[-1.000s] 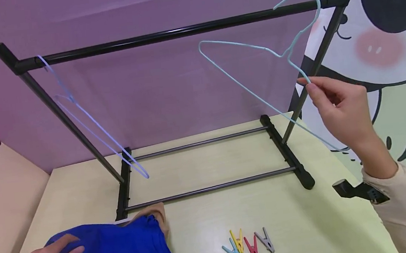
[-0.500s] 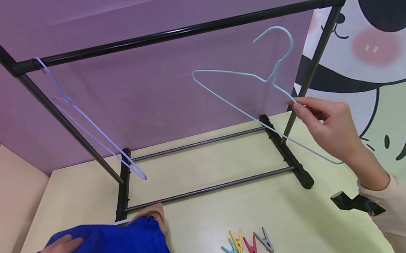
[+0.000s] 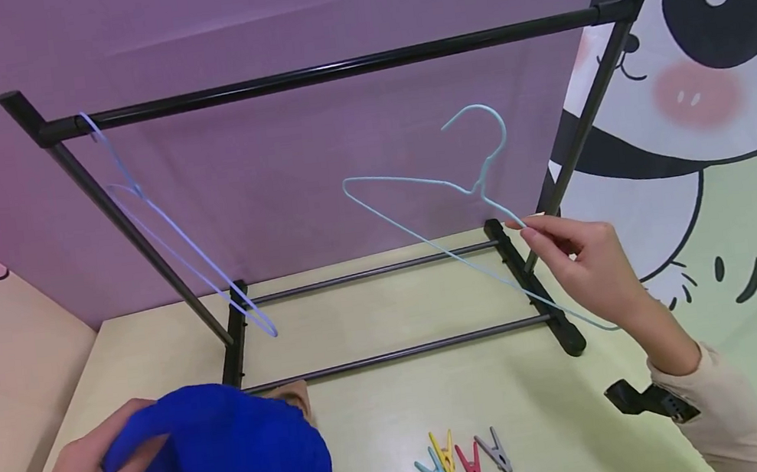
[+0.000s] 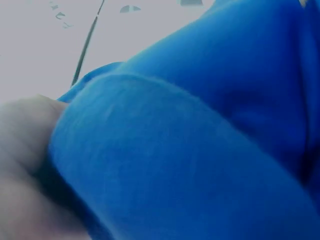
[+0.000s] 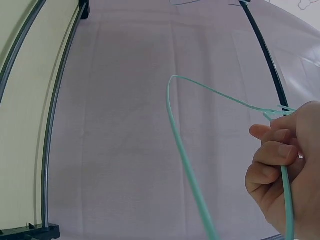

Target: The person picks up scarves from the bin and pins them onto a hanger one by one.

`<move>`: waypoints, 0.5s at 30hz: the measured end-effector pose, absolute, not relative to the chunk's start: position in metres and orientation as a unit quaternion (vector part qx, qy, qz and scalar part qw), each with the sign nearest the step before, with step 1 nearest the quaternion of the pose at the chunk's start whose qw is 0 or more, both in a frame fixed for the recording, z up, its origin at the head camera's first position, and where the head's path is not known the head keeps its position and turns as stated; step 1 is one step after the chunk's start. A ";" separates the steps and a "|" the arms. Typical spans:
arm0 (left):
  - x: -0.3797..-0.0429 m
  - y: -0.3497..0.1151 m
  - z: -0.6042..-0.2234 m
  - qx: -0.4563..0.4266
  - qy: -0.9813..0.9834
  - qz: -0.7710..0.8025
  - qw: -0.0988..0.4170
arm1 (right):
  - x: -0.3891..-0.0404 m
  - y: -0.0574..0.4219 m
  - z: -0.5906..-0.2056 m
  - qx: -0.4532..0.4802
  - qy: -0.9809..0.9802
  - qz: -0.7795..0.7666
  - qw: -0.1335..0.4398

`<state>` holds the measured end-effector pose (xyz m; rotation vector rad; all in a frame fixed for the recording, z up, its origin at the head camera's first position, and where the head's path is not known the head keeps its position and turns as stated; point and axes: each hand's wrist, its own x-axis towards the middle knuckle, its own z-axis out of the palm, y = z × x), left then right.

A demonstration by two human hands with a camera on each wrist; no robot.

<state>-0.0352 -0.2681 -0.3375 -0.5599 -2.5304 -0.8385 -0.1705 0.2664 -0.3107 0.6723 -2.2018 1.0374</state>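
My right hand (image 3: 578, 261) pinches a pale mint-green clothes hanger (image 3: 420, 241) by its near shoulder, below the hook. The hanger is off the rail, held in front of the black rack. In the right wrist view the fingers of that hand (image 5: 280, 160) curl at the hanger wire (image 5: 187, 155). At the lower left, my left hand (image 3: 91, 466) grips a blue garment (image 3: 234, 443) between thumb and fingers, with part of the cloth lifted and bunched. Blue cloth (image 4: 150, 150) fills most of the left wrist view, beside the blurred hand. A container under the garment is mostly hidden.
The black rack (image 3: 333, 71) stands on the pale table (image 3: 371, 429). A lilac hanger (image 3: 177, 234) hangs at the rail's left end. Several clothespins (image 3: 472, 466) lie near the front. Brown cloth (image 3: 294, 395) shows behind the blue garment. A purple cloth (image 3: 316, 166) covers the wall.
My right hand has brought the mint hanger off the rail, downward and left. The left hand, earlier lying on the blue garment, now grips it and has raised a fold.
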 end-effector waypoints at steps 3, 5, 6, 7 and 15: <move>-0.036 -0.257 -0.327 -0.177 -0.898 -0.351 0.196 | -0.169 0.264 -0.313 0.251 -0.830 0.396 0.301; -0.036 -0.250 -0.321 -0.162 -0.895 -0.370 0.188 | -0.169 0.262 -0.315 0.251 -0.831 0.396 0.299; -0.037 -0.246 -0.318 -0.159 -0.893 -0.378 0.188 | -0.169 0.261 -0.315 0.252 -0.831 0.397 0.297; -0.038 -0.242 -0.316 -0.155 -0.890 -0.386 0.187 | -0.169 0.260 -0.316 0.254 -0.831 0.398 0.296; -0.046 -0.218 -0.298 -0.116 -0.872 -0.429 0.206 | -0.169 0.250 -0.319 0.263 -0.836 0.395 0.275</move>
